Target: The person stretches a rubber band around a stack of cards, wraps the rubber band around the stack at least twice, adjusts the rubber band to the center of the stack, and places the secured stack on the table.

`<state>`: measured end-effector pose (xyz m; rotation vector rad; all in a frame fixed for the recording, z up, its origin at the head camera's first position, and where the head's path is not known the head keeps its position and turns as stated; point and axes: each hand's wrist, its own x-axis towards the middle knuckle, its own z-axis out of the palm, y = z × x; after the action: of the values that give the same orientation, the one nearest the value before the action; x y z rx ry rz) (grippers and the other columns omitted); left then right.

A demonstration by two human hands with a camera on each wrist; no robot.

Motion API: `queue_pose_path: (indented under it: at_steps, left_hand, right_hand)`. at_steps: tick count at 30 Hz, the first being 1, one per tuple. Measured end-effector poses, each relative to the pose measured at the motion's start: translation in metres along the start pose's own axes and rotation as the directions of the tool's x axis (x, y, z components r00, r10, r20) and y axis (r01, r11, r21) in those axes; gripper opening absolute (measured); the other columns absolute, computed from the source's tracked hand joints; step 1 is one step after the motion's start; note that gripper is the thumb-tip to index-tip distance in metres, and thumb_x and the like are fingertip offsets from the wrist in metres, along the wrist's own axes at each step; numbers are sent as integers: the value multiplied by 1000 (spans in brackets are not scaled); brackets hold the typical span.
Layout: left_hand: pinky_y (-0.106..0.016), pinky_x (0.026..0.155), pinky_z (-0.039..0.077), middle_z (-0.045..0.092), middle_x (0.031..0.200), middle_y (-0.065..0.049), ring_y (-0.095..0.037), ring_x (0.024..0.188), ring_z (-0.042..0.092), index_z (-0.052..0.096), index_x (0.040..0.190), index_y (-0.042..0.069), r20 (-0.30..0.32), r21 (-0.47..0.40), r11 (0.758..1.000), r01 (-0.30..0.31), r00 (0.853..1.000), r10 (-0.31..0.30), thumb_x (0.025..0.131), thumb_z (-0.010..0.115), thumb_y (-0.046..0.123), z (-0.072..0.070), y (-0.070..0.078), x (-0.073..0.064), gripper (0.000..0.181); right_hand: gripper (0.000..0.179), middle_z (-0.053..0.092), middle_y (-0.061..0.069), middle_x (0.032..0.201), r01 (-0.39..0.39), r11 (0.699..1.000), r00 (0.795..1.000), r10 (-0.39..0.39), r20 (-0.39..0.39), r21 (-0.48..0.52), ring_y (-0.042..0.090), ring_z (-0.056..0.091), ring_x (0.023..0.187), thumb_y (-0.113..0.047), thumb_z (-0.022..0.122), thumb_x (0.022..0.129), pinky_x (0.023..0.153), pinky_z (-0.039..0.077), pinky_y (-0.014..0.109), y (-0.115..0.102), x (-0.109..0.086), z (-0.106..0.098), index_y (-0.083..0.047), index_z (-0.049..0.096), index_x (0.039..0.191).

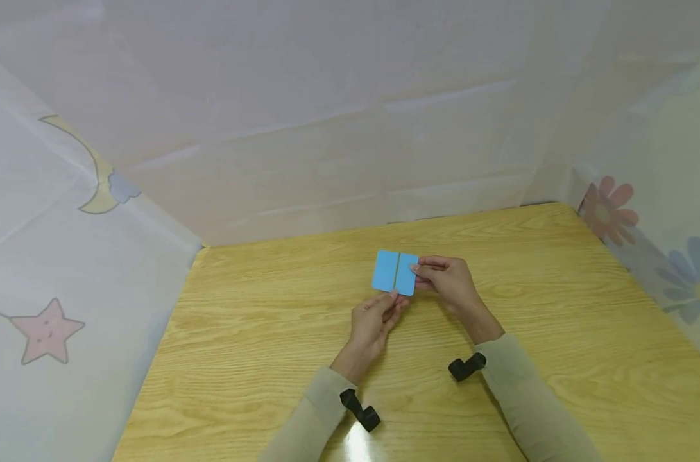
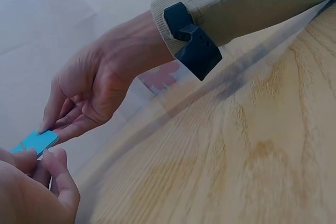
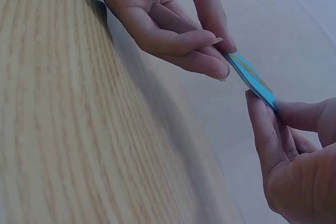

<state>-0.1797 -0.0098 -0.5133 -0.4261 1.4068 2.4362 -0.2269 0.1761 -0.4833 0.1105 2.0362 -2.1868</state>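
A flat pack of blue cards (image 1: pixel 385 271) with rounded corners is held up between both hands. A thin yellowish-brown rubber band (image 1: pixel 396 269) runs across its face. My left hand (image 1: pixel 369 326) pinches the lower edge, thumb on top and fingers beneath. At the right edge, my right hand (image 1: pixel 452 282) pinches the pack between thumb and fingers. Seen edge-on in the right wrist view, the blue pack (image 3: pixel 253 77) looks thin, with the band (image 3: pixel 257 76) along its top face. In the left wrist view, the left hand (image 2: pixel 37 190) partly hides the pack (image 2: pixel 41 141).
A wood-grain table (image 1: pixel 257 359) lies under the hands. Pale fabric walls (image 1: pixel 303 160) with printed moon, star and flower figures enclose its back and sides. Each wrist carries a small black camera mount, on the left (image 1: pixel 359 410) and on the right (image 1: pixel 466 366).
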Motion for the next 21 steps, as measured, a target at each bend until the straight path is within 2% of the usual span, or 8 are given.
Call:
queue_pose_path:
  at_steps: [5,9,14,21]
  left_hand:
    - [-23,80,61,81,94,-2,-10,87,77,78,107,2,-3,61,998,-16,1000,16,99,75,15,-6,4,1,16]
    - [-22,75,59,79,89,0,-9,83,75,77,113,-1,-10,138,989,-58,998,60,97,76,16,-14,12,6,22]
    - [-25,81,60,80,96,1,-13,90,76,76,123,3,-32,250,960,-124,990,136,95,80,20,-24,23,12,33]
    - [-32,85,60,79,102,2,-10,90,73,81,115,7,-50,345,921,-179,977,208,96,79,25,-31,37,13,26]
  right_hand:
    - [43,76,-6,89,-12,1000,1000,12,7,-8,8,78,79,-10,70,102,86,65,35,-3,-2,-2,16,59,134]
    - [44,75,-5,90,-17,1000,1000,17,18,-3,9,78,80,-9,70,101,86,66,36,-4,-2,-4,16,58,135]
    - [43,75,-5,90,-14,1000,999,15,49,-14,8,77,80,-9,71,100,88,65,37,-4,-3,-4,17,60,132]
    - [39,74,-2,93,-18,1000,996,18,92,-5,10,77,81,-7,72,100,87,66,38,-1,-3,-5,17,62,129]
